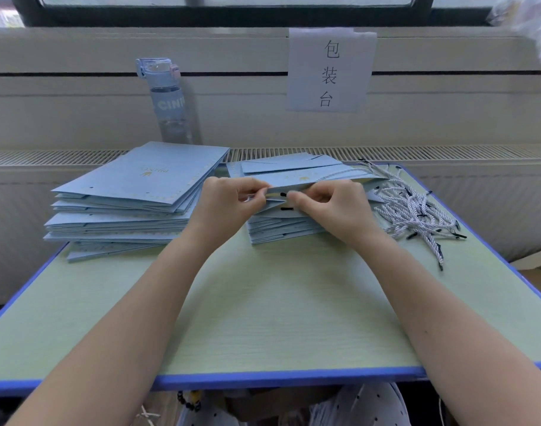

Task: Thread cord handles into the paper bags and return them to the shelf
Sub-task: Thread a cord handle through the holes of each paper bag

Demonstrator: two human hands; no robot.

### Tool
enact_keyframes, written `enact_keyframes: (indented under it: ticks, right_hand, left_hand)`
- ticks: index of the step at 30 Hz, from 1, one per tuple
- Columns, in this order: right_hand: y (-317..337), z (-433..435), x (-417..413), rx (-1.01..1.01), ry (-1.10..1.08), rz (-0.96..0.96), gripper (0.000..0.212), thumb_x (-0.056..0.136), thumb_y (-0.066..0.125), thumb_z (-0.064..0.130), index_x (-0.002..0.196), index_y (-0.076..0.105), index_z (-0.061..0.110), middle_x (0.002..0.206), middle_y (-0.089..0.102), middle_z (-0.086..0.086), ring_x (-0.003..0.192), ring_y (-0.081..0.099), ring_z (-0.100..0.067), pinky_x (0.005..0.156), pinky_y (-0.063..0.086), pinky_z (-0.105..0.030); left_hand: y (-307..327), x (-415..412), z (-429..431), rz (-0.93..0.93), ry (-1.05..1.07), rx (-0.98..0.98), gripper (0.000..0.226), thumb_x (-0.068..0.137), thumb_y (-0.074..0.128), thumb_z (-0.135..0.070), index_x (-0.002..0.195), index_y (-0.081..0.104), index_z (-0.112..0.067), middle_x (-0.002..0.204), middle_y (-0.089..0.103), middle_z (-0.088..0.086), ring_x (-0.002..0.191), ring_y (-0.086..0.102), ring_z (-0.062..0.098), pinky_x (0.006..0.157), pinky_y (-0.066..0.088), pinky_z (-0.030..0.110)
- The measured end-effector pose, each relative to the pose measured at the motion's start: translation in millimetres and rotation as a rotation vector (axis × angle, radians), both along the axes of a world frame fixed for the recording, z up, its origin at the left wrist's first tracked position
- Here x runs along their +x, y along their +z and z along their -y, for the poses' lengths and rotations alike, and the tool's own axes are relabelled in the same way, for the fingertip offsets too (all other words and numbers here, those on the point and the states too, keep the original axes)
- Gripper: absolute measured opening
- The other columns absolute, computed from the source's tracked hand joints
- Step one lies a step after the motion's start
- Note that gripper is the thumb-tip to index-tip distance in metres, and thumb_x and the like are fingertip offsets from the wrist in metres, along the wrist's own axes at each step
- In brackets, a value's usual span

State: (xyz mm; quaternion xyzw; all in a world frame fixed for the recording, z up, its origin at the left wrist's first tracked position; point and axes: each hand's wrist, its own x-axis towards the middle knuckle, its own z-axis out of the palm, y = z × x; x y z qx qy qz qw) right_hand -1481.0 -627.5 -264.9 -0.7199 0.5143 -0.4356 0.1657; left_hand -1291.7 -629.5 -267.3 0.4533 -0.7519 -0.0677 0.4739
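Observation:
A flat light-blue paper bag (pixel 312 176) lies on top of the middle stack (pixel 281 232) of folded bags. My left hand (pixel 229 201) pinches the bag's near open edge from the left. My right hand (pixel 330 204) pinches the same edge from the right, at a black cord tip (pixel 283 195) showing in a hole; a second black tip (pixel 286 208) shows just below. A thin white cord runs across the bag's top. A pile of white-and-grey twisted cords (pixel 413 210) with black tips lies at the right.
A taller, skewed stack of blue bags (pixel 134 195) fills the left of the green table (pixel 263 318), which has a blue rim. A blue water bottle (pixel 167 103) stands behind on the sill. A paper sign (pixel 330 69) hangs on the wall.

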Motion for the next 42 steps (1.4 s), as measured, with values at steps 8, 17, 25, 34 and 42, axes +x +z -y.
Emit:
enact_keyframes:
  ticks: [8,17,25,34,42]
  right_hand:
    - [0.6,7.8,-8.6,-0.514,-0.186,-0.113,0.031,0.092,0.043,0.025,0.093,0.07,0.01,0.089,0.069,-0.002,0.074,0.056,-0.012,0.071,0.041,-0.02]
    - [-3.8,12.9,-11.0,0.029,0.233,-0.399,0.032,0.1,0.037,0.018,0.123,0.058,0.024,0.095,0.047,0.016,0.096,0.044,-0.007,0.083,0.03,-0.023]
    - [4.0,13.9,-35.2,0.02,0.138,-0.345,0.022,0.095,0.051,0.013,0.107,0.07,0.01,0.081,0.054,0.007,0.072,0.047,-0.004,0.064,0.032,-0.006]
    - [3.8,18.6,-36.0,-0.17,-0.031,-0.352,0.02,0.094,0.051,0.008,0.096,0.07,0.003,0.086,0.045,-0.001,0.076,0.041,-0.017,0.064,0.027,-0.001]
    - [5.4,22.7,-62.7,-0.093,-0.065,-0.336,0.019,0.091,0.057,0.005,0.102,0.072,0.006,0.093,0.066,-0.015,0.084,0.057,-0.026,0.071,0.036,-0.021]
  left_hand:
    - [1.0,10.5,0.2,0.179,-0.104,0.082,0.016,0.085,0.065,-0.002,0.097,0.075,-0.007,0.083,0.073,0.003,0.081,0.064,0.002,0.084,0.048,0.009]
    - [0.4,12.3,2.8,0.248,-0.167,0.063,0.016,0.087,0.064,-0.004,0.097,0.075,-0.009,0.083,0.074,0.003,0.073,0.069,0.014,0.08,0.055,0.035]
    - [-0.3,17.3,8.0,0.202,-0.04,-0.063,0.014,0.089,0.063,-0.008,0.097,0.074,-0.009,0.085,0.072,-0.004,0.063,0.061,0.004,0.068,0.044,0.007]
    - [1.8,13.1,9.5,0.226,0.022,-0.173,0.013,0.088,0.061,-0.005,0.095,0.072,-0.004,0.078,0.072,0.001,0.059,0.051,-0.004,0.067,0.035,-0.001]
    - [4.6,40.2,19.8,0.108,0.438,-0.198,0.021,0.088,0.051,0.003,0.098,0.07,0.001,0.089,0.071,0.016,0.079,0.063,0.034,0.07,0.026,0.012]
